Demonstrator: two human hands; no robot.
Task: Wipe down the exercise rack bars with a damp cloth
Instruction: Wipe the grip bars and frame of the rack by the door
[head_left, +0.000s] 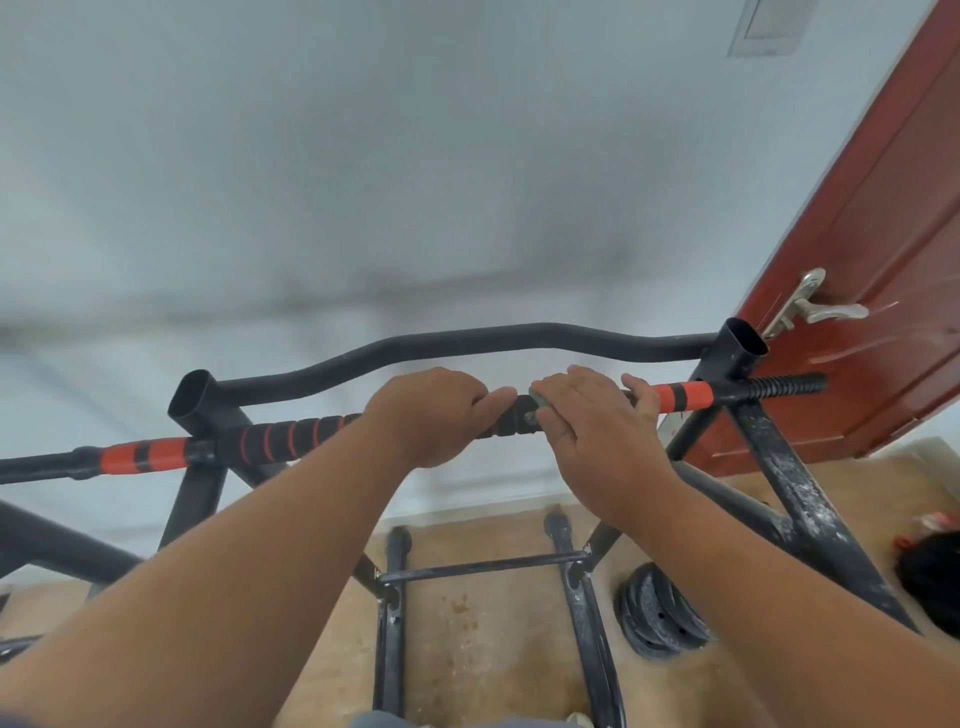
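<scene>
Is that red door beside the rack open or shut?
Open: the red door angles out from the wall, and its edge and handle stand beside the rack's upright post.

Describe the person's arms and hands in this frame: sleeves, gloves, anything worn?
Both forearms are bare as far as the frame shows; no sleeves reach into view. The left hand and right hand wear no gloves. No watch, ring, wristband or marking shows on either. The upper arms lie outside the frame, so any short sleeve higher up cannot be told.
</scene>
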